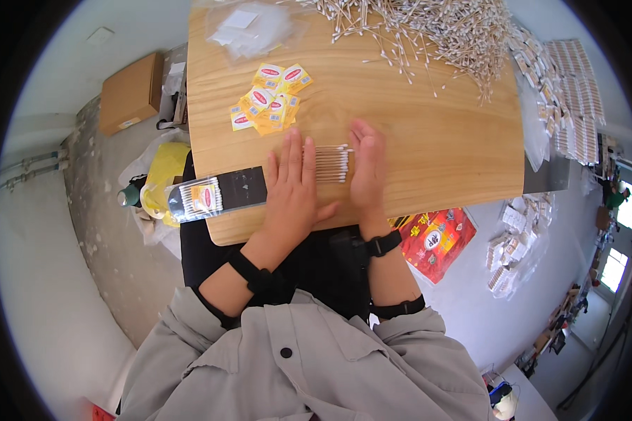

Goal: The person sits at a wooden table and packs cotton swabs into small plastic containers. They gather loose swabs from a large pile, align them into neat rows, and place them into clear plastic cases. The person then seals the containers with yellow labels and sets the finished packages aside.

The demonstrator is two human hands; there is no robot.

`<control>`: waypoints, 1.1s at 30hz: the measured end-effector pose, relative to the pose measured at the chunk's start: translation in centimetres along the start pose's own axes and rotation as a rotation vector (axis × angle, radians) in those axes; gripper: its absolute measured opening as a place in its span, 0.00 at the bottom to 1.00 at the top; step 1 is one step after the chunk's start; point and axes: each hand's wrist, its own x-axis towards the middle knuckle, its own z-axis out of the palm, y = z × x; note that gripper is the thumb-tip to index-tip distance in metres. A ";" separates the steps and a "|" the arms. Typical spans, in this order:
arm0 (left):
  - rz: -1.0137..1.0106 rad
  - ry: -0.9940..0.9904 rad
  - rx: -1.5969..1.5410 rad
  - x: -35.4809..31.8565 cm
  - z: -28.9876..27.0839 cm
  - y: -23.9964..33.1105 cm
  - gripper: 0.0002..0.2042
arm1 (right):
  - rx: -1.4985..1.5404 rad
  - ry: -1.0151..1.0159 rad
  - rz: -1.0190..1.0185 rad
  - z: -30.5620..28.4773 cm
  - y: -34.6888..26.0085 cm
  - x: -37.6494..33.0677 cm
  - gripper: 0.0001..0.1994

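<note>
A row of cotton swabs [332, 163] lies side by side on the wooden table [435, 140]. My left hand [291, 186] rests flat over the row's left end, fingers stretched out and hiding those tips. At the other end my right hand [369, 165] stands on its edge, fingers extended, its palm beside the white tips; whether it touches them I cannot tell. Left of my left hand is a dark strip [244, 188], and by it a clear bag of cotton swabs [200, 198] with a yellow card inside. Yellow printed cards [270, 98] lie in a loose pile beyond my left hand.
A large heap of loose cotton swabs [442, 28] covers the table's far right. Clear plastic bags [249, 31] lie at the far left. Packed swab bundles [576, 98] are stacked off the right edge, and a red package [439, 242] is below the near edge.
</note>
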 end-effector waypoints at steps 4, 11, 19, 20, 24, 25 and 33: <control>0.041 0.043 -0.028 -0.5 1.1 -0.2 0.57 | 0.197 0.027 -0.021 2.1 0.3 -0.7 0.25; 0.020 0.005 0.074 -0.8 -0.2 -0.6 0.55 | 0.290 0.069 0.008 2.2 0.8 -1.0 0.27; 0.019 -0.011 0.097 -1.9 -0.1 -1.9 0.54 | 0.142 -0.038 0.095 4.5 0.3 -1.8 0.28; 0.015 0.000 0.099 -2.3 -0.3 -2.0 0.54 | 0.141 -0.039 0.103 4.9 0.4 -2.1 0.28; -0.018 -0.045 0.114 -4.4 -1.9 -3.1 0.52 | 0.065 -0.067 0.060 7.1 0.3 -3.5 0.25; -0.032 -0.044 0.152 -4.8 -2.2 -3.5 0.51 | 0.026 -0.079 0.027 8.0 0.1 -3.9 0.24; -0.110 -0.063 0.435 -7.0 -3.7 -6.3 0.55 | 0.151 -0.078 0.026 12.5 0.2 -5.0 0.19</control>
